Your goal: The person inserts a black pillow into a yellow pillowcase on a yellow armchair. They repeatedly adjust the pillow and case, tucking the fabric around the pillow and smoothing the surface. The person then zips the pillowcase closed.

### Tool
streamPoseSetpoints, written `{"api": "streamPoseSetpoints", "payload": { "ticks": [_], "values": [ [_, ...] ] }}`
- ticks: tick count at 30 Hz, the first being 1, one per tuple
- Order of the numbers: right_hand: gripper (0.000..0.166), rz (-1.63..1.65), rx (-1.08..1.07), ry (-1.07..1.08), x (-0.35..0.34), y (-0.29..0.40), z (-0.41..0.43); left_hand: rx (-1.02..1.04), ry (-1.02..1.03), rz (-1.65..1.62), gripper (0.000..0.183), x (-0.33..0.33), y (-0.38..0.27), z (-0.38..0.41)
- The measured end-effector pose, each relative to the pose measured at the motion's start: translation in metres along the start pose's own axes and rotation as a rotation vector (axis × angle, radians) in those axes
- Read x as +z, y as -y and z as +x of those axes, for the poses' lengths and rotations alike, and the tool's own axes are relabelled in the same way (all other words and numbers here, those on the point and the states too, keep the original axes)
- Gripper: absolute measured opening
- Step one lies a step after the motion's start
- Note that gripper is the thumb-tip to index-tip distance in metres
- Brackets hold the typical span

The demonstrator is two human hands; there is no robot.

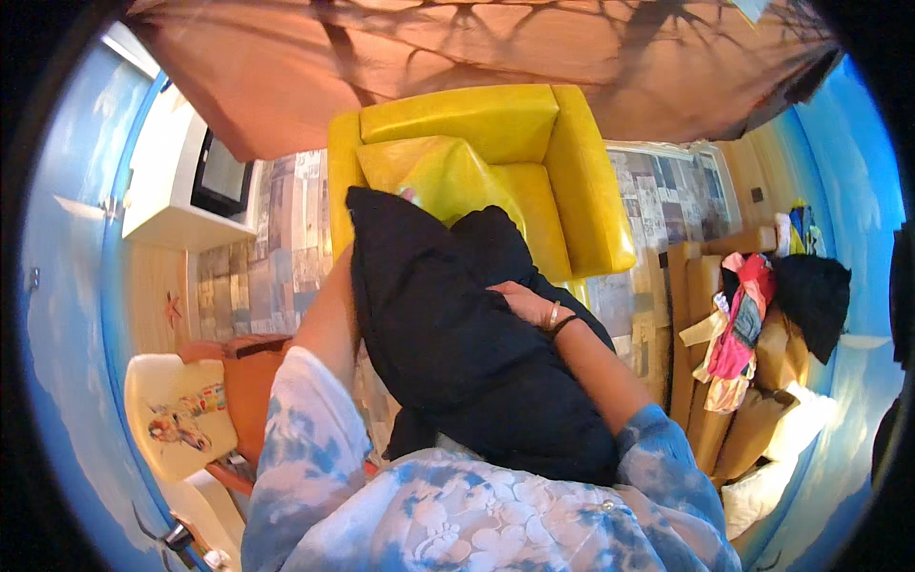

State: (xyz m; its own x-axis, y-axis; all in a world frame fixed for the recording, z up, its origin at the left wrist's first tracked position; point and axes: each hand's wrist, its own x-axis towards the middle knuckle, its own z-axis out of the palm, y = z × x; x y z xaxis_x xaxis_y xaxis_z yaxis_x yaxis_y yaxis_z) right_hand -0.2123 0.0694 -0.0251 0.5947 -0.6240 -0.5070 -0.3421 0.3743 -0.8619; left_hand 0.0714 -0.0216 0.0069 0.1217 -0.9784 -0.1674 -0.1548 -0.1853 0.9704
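A large black fabric cushion (457,343) is held tilted in front of my torso, its pointed upper corner over the seat of a yellow armchair (593,193). My left forearm runs behind the cushion's left edge. Most of my left hand (407,194) is hidden there, with only what look like fingertips showing past the top edge. My right hand (527,304), with a bracelet and a dark band at the wrist, grips the cushion's fabric on its right side. A loose yellow cover or cushion (422,161) lies on the left of the armchair seat.
An orange cloth with dark branch shapes (486,43) hangs beyond the armchair. To the right, a brown sofa (697,314) bears piled clothes (743,322), another black cushion (815,297) and pale pillows (758,493). A white cabinet (161,171) and a cream chair (175,415) stand left.
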Motion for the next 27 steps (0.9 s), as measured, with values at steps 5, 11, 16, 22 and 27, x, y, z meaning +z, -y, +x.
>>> {"api": "streamPoseSetpoints", "payload": {
  "ticks": [5,11,16,22,27],
  "values": [
    [0.043,-0.171,0.044,-0.193,-0.013,-0.045,0.024,-0.333,0.085,-0.679,0.063,-0.054,-0.007,-0.026],
    [0.048,-0.628,-0.041,-0.343,-0.037,-0.073,0.044,-0.32,-0.281,-0.858,0.061,-0.011,0.011,-0.086],
    [0.051,-0.325,-0.375,-0.239,-0.03,-0.031,0.07,-0.249,-0.199,-0.591,0.05,-0.038,0.009,-0.08],
    [0.064,-0.343,-0.092,0.11,0.038,0.014,0.068,-0.167,-0.397,-0.267,0.034,-0.081,0.014,-0.059],
    [0.072,-0.621,0.012,0.022,0.007,-0.006,0.071,-0.137,-0.448,-0.369,0.032,-0.079,0.014,-0.078]
  ]
}}
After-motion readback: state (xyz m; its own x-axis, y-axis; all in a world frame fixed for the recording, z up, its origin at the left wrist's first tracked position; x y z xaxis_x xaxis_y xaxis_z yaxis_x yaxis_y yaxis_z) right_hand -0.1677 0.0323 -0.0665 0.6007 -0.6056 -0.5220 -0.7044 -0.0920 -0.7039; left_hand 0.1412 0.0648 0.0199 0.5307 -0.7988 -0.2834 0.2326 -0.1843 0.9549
